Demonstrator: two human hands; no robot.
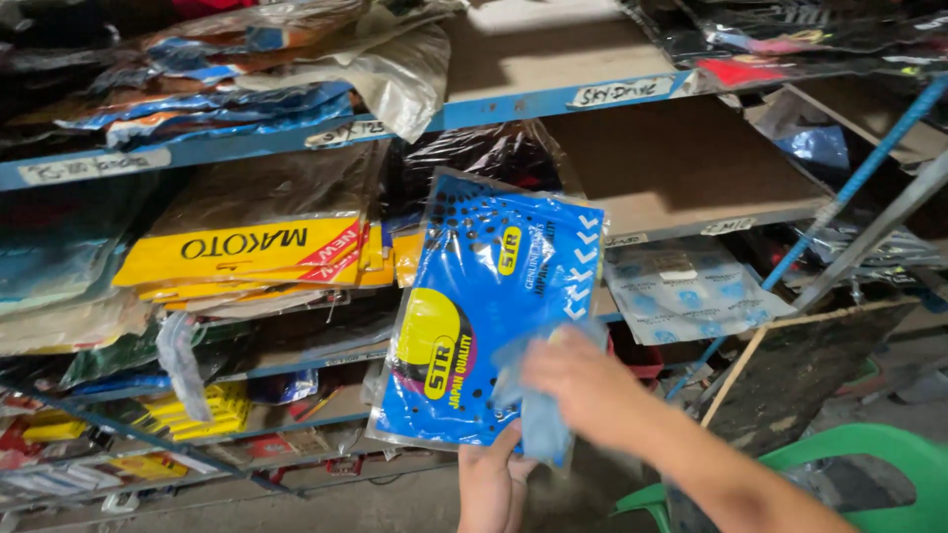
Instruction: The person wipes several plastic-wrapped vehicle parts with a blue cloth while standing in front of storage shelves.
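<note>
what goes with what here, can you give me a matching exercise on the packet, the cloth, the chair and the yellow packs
Things:
1. blue packet
2. pale blue cloth
3. green plastic chair
4. yellow packs

Places or states:
A. stacked on a shelf at the left
B. held from below by the left hand
C. low in the right corner, behind the forearm
D. pressed on the packet by the right hand

Pairs: 1-B, 2-D, 3-C, 4-A

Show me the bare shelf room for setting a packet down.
Bare board on the top shelf right of the crumpled plastic, and on the middle shelf right of the dark packet. The yellow packets crowd the left.
</note>
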